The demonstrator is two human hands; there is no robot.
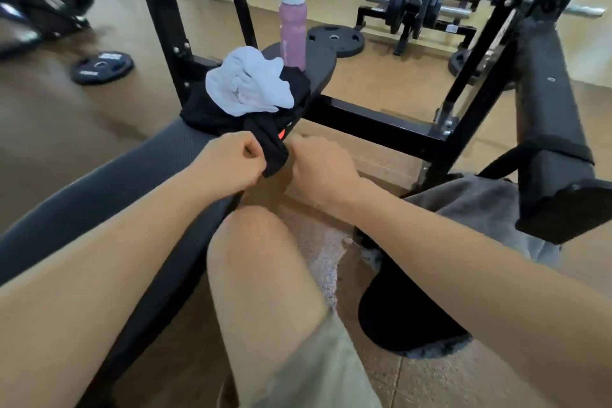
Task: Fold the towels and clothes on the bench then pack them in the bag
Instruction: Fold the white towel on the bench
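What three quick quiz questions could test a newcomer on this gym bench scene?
1. True or false: the white towel lies on top of the black garment.
2. Which stands upright at the far end of the bench? A) a pink bottle B) a shoe C) a bag
3. Fill in: both the left hand and the right hand pinch the black garment's ____ edge.

Key: 1 true. 2 A, the pink bottle. 3 near.
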